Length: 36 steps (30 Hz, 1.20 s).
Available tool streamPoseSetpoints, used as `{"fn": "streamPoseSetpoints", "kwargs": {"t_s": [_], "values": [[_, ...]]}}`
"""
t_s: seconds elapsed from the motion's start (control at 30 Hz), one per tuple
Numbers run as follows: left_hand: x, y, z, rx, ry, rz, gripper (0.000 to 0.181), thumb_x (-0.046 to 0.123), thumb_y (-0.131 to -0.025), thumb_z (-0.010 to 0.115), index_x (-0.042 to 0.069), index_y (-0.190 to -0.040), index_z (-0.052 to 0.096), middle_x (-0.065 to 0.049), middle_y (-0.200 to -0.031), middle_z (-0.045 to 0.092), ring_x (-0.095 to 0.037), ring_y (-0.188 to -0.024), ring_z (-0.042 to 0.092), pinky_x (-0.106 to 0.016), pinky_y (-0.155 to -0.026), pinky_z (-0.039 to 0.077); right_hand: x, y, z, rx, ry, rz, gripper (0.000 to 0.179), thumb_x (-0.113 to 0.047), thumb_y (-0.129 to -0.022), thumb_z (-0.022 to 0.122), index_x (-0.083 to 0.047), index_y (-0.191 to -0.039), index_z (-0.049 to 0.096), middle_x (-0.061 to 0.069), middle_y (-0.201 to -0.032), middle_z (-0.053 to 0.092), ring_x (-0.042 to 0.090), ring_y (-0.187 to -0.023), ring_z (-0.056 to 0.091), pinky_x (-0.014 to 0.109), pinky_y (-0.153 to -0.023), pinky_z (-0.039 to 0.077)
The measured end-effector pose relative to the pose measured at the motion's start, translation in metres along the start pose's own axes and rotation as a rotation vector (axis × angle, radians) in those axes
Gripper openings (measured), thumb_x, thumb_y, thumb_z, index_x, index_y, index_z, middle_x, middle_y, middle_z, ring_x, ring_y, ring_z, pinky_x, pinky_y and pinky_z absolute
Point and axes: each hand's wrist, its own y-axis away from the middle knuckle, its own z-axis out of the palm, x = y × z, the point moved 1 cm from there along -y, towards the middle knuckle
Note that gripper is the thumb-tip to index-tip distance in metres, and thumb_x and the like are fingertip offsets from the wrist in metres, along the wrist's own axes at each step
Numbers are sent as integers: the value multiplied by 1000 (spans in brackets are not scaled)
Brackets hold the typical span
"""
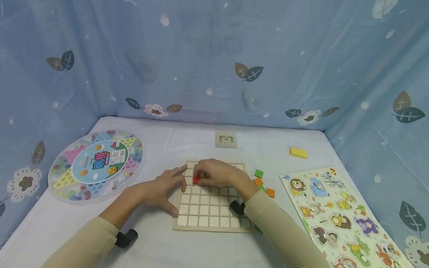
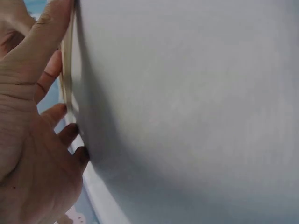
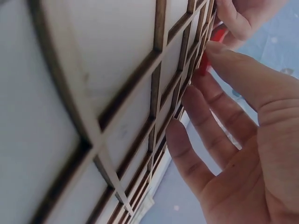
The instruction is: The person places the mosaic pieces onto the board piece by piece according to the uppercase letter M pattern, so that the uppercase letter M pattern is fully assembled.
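A wooden grid board (image 1: 204, 210) with square cells lies in the middle of the table. Over its far left part, my right hand (image 1: 216, 173) pinches a small red tile (image 1: 196, 181) between thumb and fingers, low at the cells. In the right wrist view, red (image 3: 204, 65) shows beneath the thumb tip, close to the grid. My left hand (image 1: 164, 190) is spread along the board's left side, with the thumb near the lower left edge and the fingers at the upper left. The left wrist view shows those fingers (image 2: 56, 114) against the board's thin edge.
Several green and orange tiles (image 1: 270, 192) lie right of the board. A small pattern card (image 1: 226, 139) is behind it, and a yellow block (image 1: 298, 153) at the back right. A round game board (image 1: 100, 163) lies left, an animal puzzle (image 1: 338, 219) right.
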Motion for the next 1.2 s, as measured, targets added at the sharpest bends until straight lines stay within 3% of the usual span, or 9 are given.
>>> {"fn": "streamPoseSetpoints", "kwargs": {"t_s": [0.2, 0.47, 0.83, 1.03, 1.2], "values": [[-2, 5, 1, 0, 1, 15, 60, 58, -69, 88, 36, -113, 53, -9, -174, 3, -46, -156, 8, -75, -112, 27, 0, 0, 5, 7, 56, -21, 10, -23, -100, 70, -20, -109, 72, -8, -106, 62, 7, -93, 59, 25, -86, 51], [-3, 5, 1, 5, 6, 16, 61, 58, -70, 89, 36, -114, 52, -8, -174, 4, -44, -157, 6, -76, -112, 24, -2, 0, 5, 6, 52, -22, 12, -23, -99, 70, -19, -111, 71, -7, -108, 63, 8, -96, 61, 27, -88, 52], [1, 5, 0, 0, 5, 7, 62, 55, -69, 90, 34, -114, 52, -10, -174, 4, -45, -157, 7, -73, -114, 24, -5, -1, 3, 17, 66, 51, 10, -23, -96, 75, -18, -103, 71, -5, -104, 64, 8, -92, 60, 26, -84, 52], [1, 5, 0, -2, 2, 8, 63, 55, -70, 90, 33, -114, 52, -9, -174, 4, -44, -157, 5, -74, -114, 23, -5, -1, 5, 28, 71, -7, 16, -22, -97, 73, -16, -112, 72, -3, -109, 63, 10, -94, 62, 26, -86, 52], [0, 5, 0, -5, 4, -2, 63, 56, -69, 90, 34, -114, 51, -8, -174, 3, -43, -158, 4, -74, -114, 23, -4, -1, 6, 18, 80, -22, 10, -22, -97, 73, -18, -107, 73, -7, -105, 64, 9, -93, 60, 27, -89, 51]]}}
